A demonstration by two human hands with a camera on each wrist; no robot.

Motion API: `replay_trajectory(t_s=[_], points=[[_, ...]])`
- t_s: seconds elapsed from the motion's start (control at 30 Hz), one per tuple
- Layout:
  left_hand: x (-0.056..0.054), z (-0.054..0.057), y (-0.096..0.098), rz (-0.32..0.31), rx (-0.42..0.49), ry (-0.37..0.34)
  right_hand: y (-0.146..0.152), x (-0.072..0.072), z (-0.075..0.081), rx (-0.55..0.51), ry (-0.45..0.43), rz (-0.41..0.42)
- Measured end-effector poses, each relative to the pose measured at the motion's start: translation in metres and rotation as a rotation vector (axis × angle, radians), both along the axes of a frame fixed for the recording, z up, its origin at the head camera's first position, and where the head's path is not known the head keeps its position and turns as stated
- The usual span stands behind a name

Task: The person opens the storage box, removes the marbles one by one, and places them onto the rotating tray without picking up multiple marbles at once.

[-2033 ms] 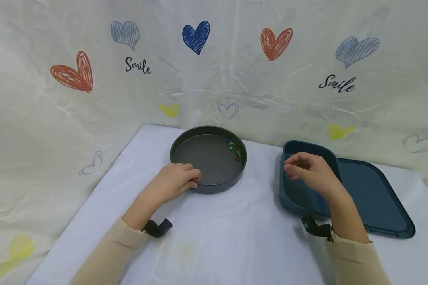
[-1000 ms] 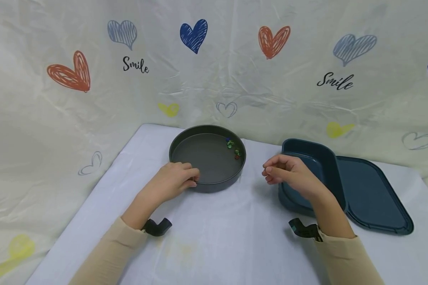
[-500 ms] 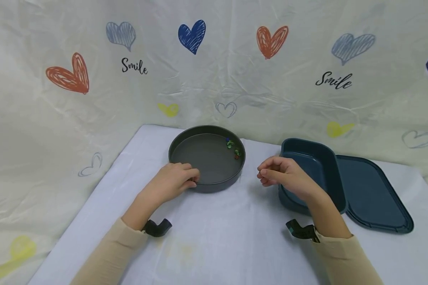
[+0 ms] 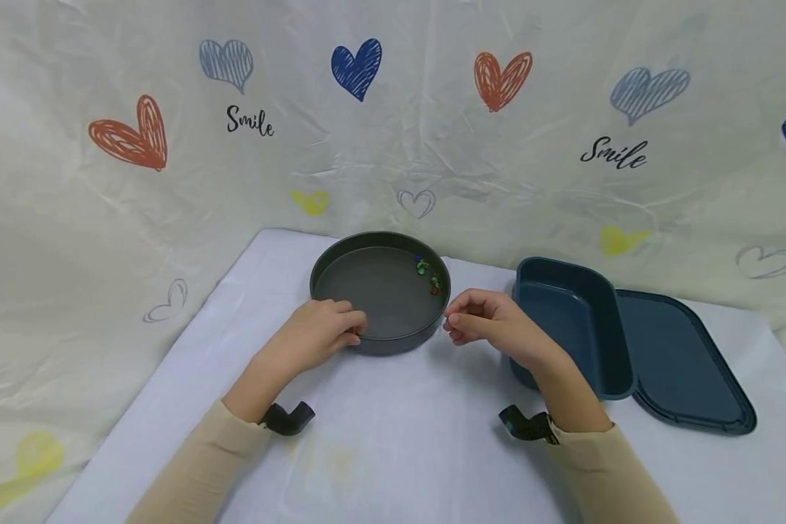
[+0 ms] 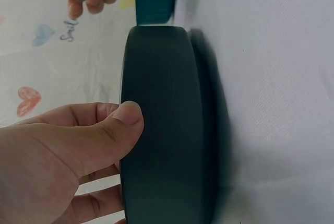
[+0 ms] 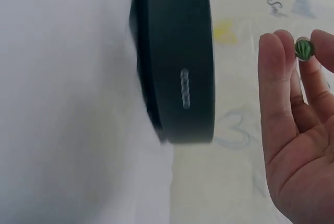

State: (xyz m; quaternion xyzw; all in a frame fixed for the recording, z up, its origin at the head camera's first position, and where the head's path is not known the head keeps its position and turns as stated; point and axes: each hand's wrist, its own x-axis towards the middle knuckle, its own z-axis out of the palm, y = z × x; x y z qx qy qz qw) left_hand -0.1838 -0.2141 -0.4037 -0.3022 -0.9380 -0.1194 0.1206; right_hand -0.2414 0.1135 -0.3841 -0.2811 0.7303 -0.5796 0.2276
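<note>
A dark round pan [image 4: 373,287] sits toward the back of the white-covered table. My left hand [image 4: 317,331] grips its near left rim; in the left wrist view the thumb [image 5: 128,119] lies on the outer wall and the other fingers go behind it. Small green, blue and reddish-brown balls [image 4: 422,267] lie inside along the pan's right side. My right hand [image 4: 487,324] is by the pan's right edge, fingertips overlapping the rim in the head view. It pinches a clear marble with green streaks [image 6: 304,49] between thumb and fingers.
A deep blue rectangular container [image 4: 586,320] stands to the right of the pan, partly behind my right forearm. Its flat blue lid [image 4: 691,364] lies beyond it on the right. A cloth backdrop [image 4: 432,145] printed with hearts hangs behind the table.
My right hand has moved left from over the blue container to the pan's right edge. My left hand has stayed on the pan's rim.
</note>
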Motion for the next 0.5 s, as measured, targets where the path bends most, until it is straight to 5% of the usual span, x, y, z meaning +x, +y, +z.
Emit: replay_trajectory(t_s=[0.5], points=[[0.0, -0.001, 0.001, 0.01, -0.029, -0.022, -0.075, -0.008, -0.009, 0.059, 0.121, -0.016]])
